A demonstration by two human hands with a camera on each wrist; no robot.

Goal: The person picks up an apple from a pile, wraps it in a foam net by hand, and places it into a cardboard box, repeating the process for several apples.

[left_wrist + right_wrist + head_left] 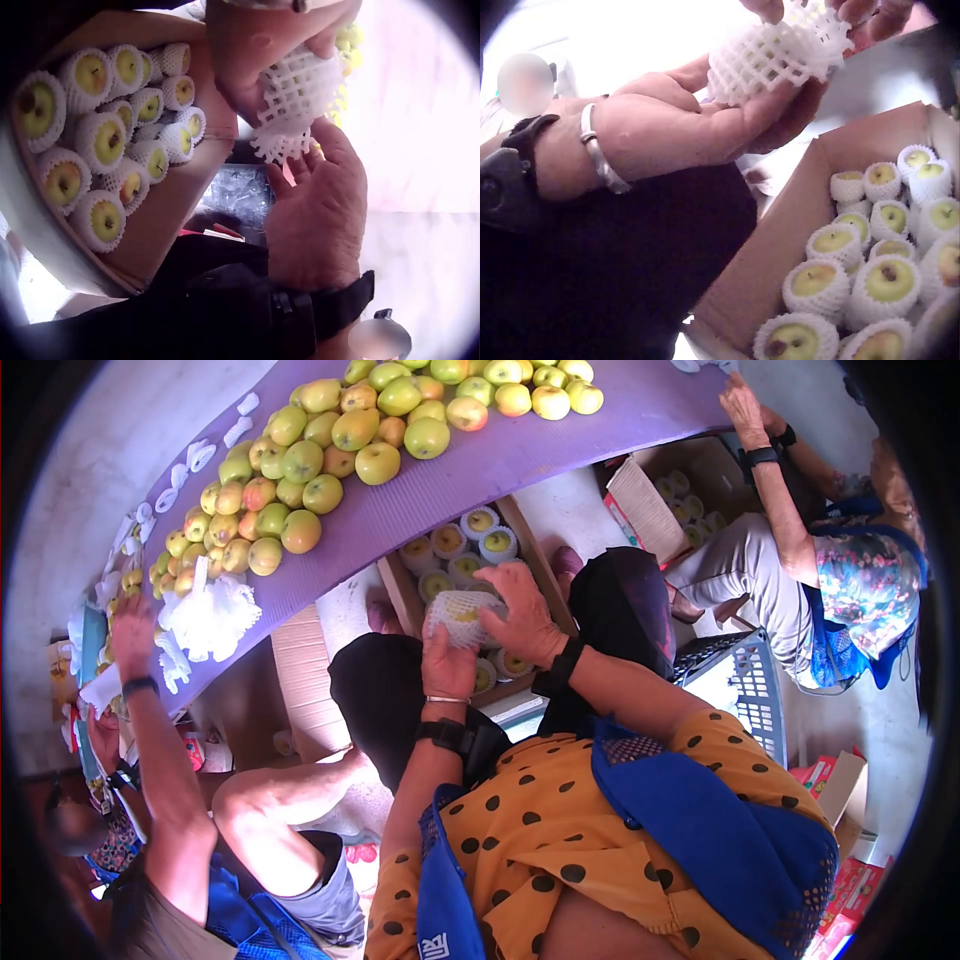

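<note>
Both my hands hold one apple wrapped in a white foam net (458,616) above an open cardboard box (400,598). My left hand (448,665), with a bracelet and a black wrist strap, cups the netted apple (772,56) from below. My right hand (520,622) curls over it from above, its fingertips (855,9) pinching the net. In the left wrist view the net's loose end (289,142) hangs between the left hand (247,52) and the right hand (315,217). The box (161,225) is packed with several netted green-yellow apples (889,281).
A purple mat (450,480) bears several loose apples (300,460) and a heap of empty foam nets (215,615). Another person's arm (150,730) reaches in at the left. A seated person (800,560) with a second box (650,510) is at the right, beside a blue crate (745,680).
</note>
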